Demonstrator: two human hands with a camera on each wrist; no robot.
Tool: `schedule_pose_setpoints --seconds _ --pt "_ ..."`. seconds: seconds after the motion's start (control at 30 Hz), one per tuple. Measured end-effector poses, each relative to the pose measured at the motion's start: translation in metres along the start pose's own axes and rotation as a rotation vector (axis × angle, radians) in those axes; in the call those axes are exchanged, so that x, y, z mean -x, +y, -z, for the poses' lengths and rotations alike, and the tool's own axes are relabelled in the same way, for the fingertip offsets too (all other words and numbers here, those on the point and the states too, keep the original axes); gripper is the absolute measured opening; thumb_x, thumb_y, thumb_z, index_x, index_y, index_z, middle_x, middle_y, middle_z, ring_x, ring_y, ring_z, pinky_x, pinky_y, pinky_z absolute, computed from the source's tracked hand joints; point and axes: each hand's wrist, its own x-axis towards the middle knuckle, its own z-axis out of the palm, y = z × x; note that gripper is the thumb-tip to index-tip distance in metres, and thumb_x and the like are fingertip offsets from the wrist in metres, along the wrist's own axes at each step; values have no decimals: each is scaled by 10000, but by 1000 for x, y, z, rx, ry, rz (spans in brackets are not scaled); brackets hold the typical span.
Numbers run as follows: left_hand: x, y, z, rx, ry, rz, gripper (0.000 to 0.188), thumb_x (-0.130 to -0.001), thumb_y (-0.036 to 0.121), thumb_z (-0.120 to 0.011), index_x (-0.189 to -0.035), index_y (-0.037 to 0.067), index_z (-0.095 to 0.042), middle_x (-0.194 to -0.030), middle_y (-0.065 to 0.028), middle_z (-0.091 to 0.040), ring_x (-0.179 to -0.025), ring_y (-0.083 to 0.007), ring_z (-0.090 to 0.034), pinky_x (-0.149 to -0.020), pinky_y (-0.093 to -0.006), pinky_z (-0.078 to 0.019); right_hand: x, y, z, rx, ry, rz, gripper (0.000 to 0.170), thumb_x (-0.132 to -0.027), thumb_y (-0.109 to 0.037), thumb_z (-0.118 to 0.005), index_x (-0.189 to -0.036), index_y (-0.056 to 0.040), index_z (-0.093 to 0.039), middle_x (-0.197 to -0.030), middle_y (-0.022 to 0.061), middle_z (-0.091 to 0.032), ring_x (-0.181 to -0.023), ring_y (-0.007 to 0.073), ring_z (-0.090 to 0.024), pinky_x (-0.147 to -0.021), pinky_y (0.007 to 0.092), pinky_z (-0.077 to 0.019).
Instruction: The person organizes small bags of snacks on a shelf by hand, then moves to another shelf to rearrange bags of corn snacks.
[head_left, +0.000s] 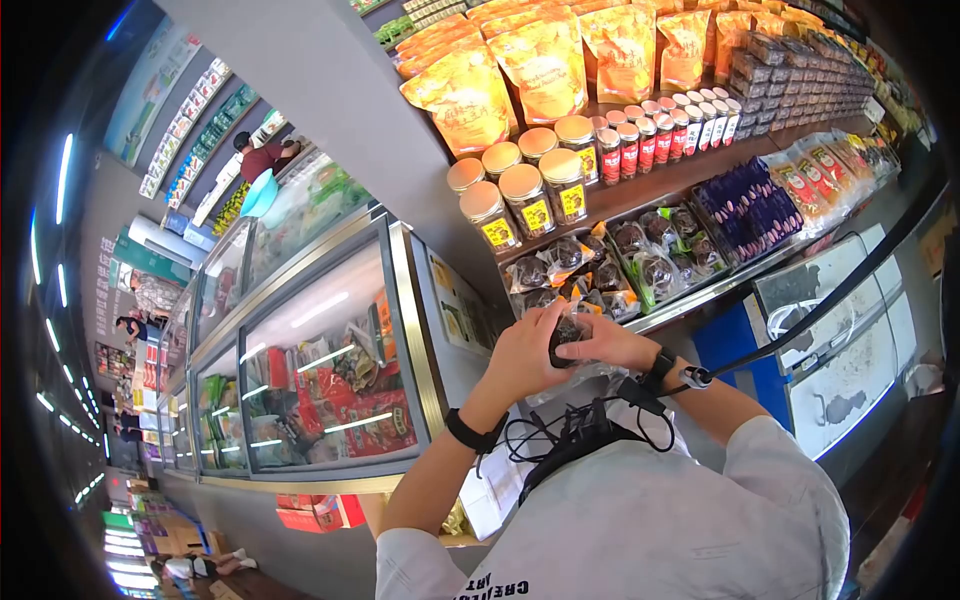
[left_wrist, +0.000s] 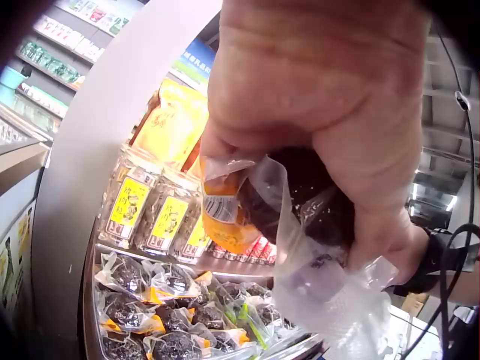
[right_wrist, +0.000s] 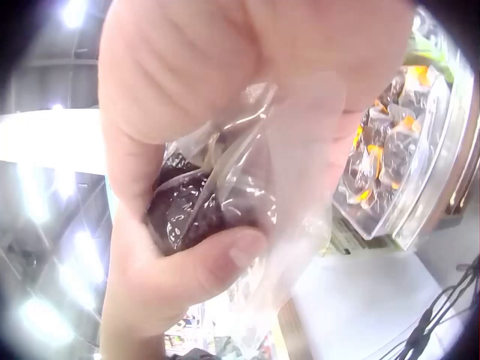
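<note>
Both hands hold one clear plastic bag with a dark, round, lumpy food item [head_left: 568, 342] in it, in front of the body. My left hand [head_left: 525, 352] curls round its left side. From the right, my right hand [head_left: 612, 343] grips it, with the thumb across the front. In the left wrist view the bagged dark food [left_wrist: 300, 199] shows an orange label [left_wrist: 225, 214] with a barcode. Loose clear plastic hangs below the fingers. The right wrist view has the left thumb [right_wrist: 225, 251] pressed on the plastic over the food.
Beyond the hands, a tray of similar bagged dark food [head_left: 590, 275] sits on the display. Jars [head_left: 520, 190] and orange pouches [head_left: 540, 65] stand behind. A glass-topped freezer [head_left: 320, 380] is at left. Black cables [head_left: 590, 420] hang at the chest, one running right.
</note>
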Motion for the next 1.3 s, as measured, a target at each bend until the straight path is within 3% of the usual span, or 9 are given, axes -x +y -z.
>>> schedule_pose_setpoints --seconds 0.1,0.2,0.37,0.57,0.83,0.97,1.1,1.2,1.3 --pt "-18 -13 -11 68 -115 73 864 -581 277 -782 -1321 84 -380 -1081 -170 -538 -976 -354 -559 -820 -403 -467 -4 -1 31 356 -29 11 542 -748 -300 -751 -1129 16 -530 -1014 99 -610 -951 169 -574 -819 326 -463" --pt "-34 -35 -28 97 -225 111 865 -580 276 -778 -1324 76 -384 -1092 -166 -537 -987 -359 -554 -838 -395 -466 -8 2 65 972 232 234 766 -624 -265 -810 -1255 -13 -456 -1192 172 -550 -1144 319 -513 -941 387 -418" --pt "-57 -75 -63 179 -328 130 872 -577 275 -783 -1329 65 -393 -1116 -175 -527 -1013 -356 -549 -867 -390 -458 -38 37 109 725 237 275 937 -611 -237 -818 -1374 -15 -322 -1322 219 -429 -1268 338 -383 -1065 383 -301" --pt "-88 -99 -79 278 -438 230 860 -578 242 -789 -1320 50 -400 -1181 -195 -509 -1070 -341 -534 -919 -371 -430 -93 72 140 335 -224 27 886 -636 -230 -794 -1355 9 -333 -1266 226 -480 -1173 327 -481 -996 373 -372" --pt "-99 -156 -99 357 -311 443 762 -576 213 -780 -1244 45 -455 -1166 -178 -517 -1071 -343 -520 -943 -386 -408 -147 122 135 265 -89 -86 591 -676 -209 -740 -1141 19 -455 -1039 184 -594 -966 262 -581 -850 356 -450" --pt "-113 -167 -101 -63 -259 261 713 -587 173 -755 -1236 36 -493 -1205 -164 -481 -1139 -360 -444 -977 -448 -353 -169 137 122 -78 55 -204 519 -755 -187 -706 -1147 44 -457 -1028 125 -596 -907 159 -577 -770 302 -472" --pt "-106 -166 -107 -192 -264 285 752 -661 171 -722 -1332 42 -407 -1293 -183 -426 -1195 -374 -398 -1010 -466 -322 -178 146 125 237 97 -254 411 -783 -197 -677 -1037 55 -473 -802 143 -593 -709 184 -595 -602 316 -474" --pt "-91 -166 -117 -176 -203 311 797 -695 178 -710 -1378 32 -327 -1360 -208 -360 -1247 -397 -347 -1045 -478 -287 -183 143 131 315 35 -167 358 -764 -220 -659 -926 60 -505 -745 205 -591 -719 337 -614 -642 390 -471" --pt "-87 -166 -128 -172 -167 315 834 -705 177 -713 -1395 12 -274 -1412 -232 -289 -1297 -421 -280 -1074 -493 -246 -189 137 137 505 -66 -312 376 -761 -287 -672 -893 41 -541 -791 216 -612 -750 358 -617 -658 415 -475"
